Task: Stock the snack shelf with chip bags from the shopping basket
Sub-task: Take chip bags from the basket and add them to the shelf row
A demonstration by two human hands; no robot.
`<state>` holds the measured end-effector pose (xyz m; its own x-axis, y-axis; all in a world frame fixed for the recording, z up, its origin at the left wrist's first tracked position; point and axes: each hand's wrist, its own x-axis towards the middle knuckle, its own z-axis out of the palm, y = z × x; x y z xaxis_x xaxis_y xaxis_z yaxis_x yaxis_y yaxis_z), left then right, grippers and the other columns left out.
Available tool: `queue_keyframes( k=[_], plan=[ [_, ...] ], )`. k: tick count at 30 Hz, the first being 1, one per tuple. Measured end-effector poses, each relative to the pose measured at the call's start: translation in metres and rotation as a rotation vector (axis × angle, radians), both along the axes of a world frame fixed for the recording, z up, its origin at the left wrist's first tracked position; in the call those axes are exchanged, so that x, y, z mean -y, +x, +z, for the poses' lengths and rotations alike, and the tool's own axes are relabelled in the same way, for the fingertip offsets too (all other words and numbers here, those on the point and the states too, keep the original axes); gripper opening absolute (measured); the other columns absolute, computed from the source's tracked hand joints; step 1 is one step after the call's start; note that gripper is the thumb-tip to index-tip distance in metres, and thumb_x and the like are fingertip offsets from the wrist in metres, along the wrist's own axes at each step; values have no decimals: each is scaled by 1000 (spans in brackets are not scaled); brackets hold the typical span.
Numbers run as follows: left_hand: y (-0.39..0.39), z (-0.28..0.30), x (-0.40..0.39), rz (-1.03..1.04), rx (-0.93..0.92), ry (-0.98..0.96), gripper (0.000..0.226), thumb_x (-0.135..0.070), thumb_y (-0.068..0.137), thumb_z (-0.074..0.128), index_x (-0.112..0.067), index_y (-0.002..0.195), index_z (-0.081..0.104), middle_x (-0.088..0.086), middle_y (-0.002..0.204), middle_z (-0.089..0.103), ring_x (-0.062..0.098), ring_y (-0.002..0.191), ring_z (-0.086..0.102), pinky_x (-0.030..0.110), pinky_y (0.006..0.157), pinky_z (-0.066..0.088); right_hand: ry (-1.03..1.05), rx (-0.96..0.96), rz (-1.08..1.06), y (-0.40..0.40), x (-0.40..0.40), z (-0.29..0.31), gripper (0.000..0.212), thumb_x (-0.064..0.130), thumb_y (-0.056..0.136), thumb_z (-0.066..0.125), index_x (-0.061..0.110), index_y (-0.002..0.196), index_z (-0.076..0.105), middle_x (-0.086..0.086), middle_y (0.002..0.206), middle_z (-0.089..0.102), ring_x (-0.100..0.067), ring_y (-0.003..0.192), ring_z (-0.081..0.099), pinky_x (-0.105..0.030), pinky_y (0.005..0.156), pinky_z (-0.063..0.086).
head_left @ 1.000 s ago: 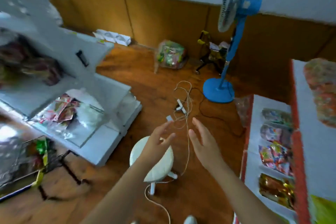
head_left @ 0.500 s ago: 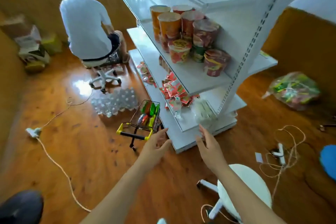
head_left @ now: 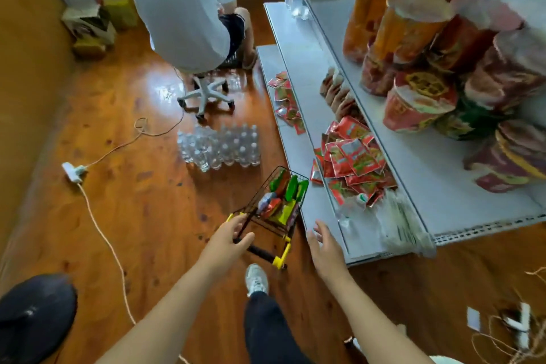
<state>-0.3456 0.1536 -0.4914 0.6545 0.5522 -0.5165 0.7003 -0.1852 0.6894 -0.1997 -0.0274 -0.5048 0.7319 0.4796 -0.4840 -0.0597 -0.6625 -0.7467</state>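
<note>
A small black wire basket (head_left: 260, 223) with yellow handle ends stands on the wooden floor beside the white shelf unit (head_left: 322, 207). Green, red and yellow chip bags (head_left: 282, 196) fill it. My left hand (head_left: 229, 238) is at its near handle bar, fingers spread and curled over it, not clearly gripping. My right hand (head_left: 325, 245) hovers open just right of the basket, above the lowest shelf's front edge. Red snack packets (head_left: 351, 156) lie piled on the middle shelf, and noodle cups (head_left: 413, 47) crowd the shelf above.
A person in a white shirt (head_left: 180, 3) sits on a wheeled stool (head_left: 204, 94) ahead. A pack of water bottles (head_left: 220, 146) lies on the floor behind the basket. A power strip and cord (head_left: 74, 171) trail at left. My shoe (head_left: 257, 279) is below the basket.
The view has swung from the fan corner to the shelf unit and closed in. Both hands have reached down to the basket, the left now at its handle.
</note>
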Motion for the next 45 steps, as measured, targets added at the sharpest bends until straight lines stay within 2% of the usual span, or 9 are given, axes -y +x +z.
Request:
queue_keyframes(
  k=[8, 14, 18, 22, 25, 28, 34, 40, 45],
  plan=[
    [94, -107, -125, -42, -140, 17, 60, -43, 94, 55, -27, 148, 34, -1, 139, 53, 17, 121, 55, 29, 92, 47, -121, -157, -157, 85, -134, -102, 52, 41, 99, 43, 18, 145, 36, -2, 140, 49, -19, 123, 48, -24, 89, 35],
    [169, -228, -161, -124, -139, -37, 44, -22, 99, 42, -18, 143, 44, 5, 138, 55, 21, 126, 51, 29, 102, 38, -192, -200, -275, 129, -206, -219, 54, 41, 95, 50, 19, 144, 39, -3, 135, 56, -23, 120, 54, -32, 95, 40],
    [220, -312, -166, -200, -100, -84, 40, -13, 101, 36, -11, 140, 47, 7, 141, 52, 24, 129, 48, 21, 94, 35, -161, -198, -347, 151, -242, -306, 53, 43, 94, 50, 22, 142, 42, -1, 136, 55, -22, 123, 53, -35, 103, 41],
    [252, -377, -162, -251, -104, -195, 49, -7, 94, 39, -21, 141, 43, 3, 128, 60, 29, 117, 57, 38, 96, 47, -165, -294, -434, 167, -262, -378, 67, 51, 91, 51, 19, 147, 32, -4, 145, 47, -24, 129, 48, -39, 108, 38],
    [258, -429, -158, -311, -72, -256, 75, -12, 71, 46, -29, 143, 35, 0, 133, 56, 22, 120, 57, 46, 98, 50, -176, -346, -494, 180, -271, -412, 78, 55, 86, 56, 14, 147, 31, -8, 145, 47, -28, 129, 48, -41, 108, 38],
    [263, -445, -154, -337, -114, -275, 81, -2, 70, 44, -19, 148, 31, 8, 142, 46, 25, 130, 47, 44, 104, 45, -234, -333, -511, 192, -277, -429, 77, 50, 84, 61, 9, 143, 34, -13, 140, 49, -31, 125, 50, -39, 103, 42],
    [267, -424, -145, -404, -83, -173, 67, 0, 86, 48, -17, 148, 33, 9, 148, 34, 25, 136, 37, 34, 104, 35, -473, -50, -452, 200, -276, -425, 23, 17, 96, 48, 4, 110, 59, -15, 113, 63, -32, 91, 58, -29, 68, 35],
    [261, -403, -131, -453, -72, 144, 78, -14, 90, 57, -11, 154, 13, 10, 138, 33, 30, 107, 55, 39, 75, 53, -502, 17, -409, 197, -266, -393, 19, 13, 93, 47, 5, 88, 63, -10, 87, 62, -20, 61, 51, -25, 50, 32],
    [254, -396, -125, -405, -7, 459, 85, -26, 77, 69, -11, 150, 27, 14, 142, 37, 34, 127, 40, 44, 96, 49, -523, 74, -348, 195, -245, -349, 29, 17, 89, 49, 14, 61, 42, -1, 64, 46, -26, 61, 46, -26, 48, 26]
  ],
)
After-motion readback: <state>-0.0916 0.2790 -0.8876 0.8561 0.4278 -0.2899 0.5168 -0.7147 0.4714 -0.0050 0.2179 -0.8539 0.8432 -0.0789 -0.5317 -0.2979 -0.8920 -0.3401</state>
